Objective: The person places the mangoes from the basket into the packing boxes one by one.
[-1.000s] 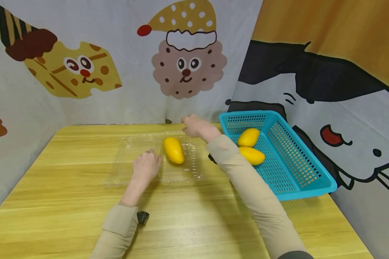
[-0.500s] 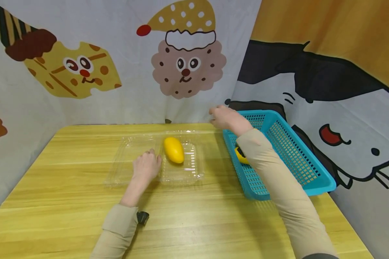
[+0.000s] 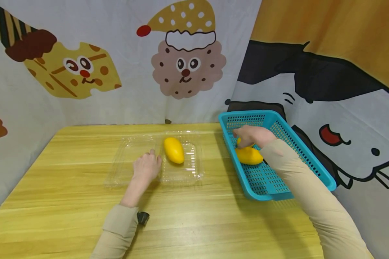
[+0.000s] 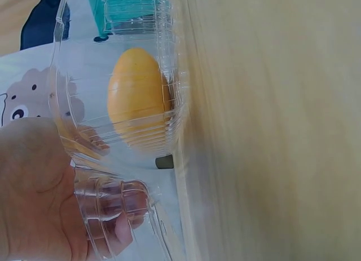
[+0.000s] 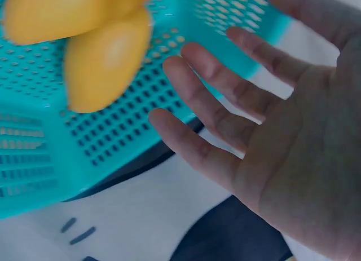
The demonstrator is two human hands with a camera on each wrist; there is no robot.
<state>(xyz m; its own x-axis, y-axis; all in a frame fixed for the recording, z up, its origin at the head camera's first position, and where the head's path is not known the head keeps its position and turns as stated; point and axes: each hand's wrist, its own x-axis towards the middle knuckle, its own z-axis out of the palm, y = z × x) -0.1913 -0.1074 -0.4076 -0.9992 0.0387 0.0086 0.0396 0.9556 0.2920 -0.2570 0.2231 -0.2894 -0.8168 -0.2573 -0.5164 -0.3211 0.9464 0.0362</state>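
A clear plastic clamshell container lies opened out on the table, with a yellow mango in its right half. My left hand grips the middle ridge between its halves; in the left wrist view its fingers show through the plastic. Inside the blue basket, my right hand reaches down over mangoes. One mango lies in front of it and another is partly hidden behind the hand. The right wrist view shows the fingers spread, apart from the mango nearest them.
The wooden table has the basket at its right edge and the container at its back middle. A printed cloth hangs behind and along the sides. The right sleeve crosses the basket's rim.
My right hand has moved right from behind the container, over the basket's left rim, and down into the basket. The left hand, the container and its mango have stayed in place.
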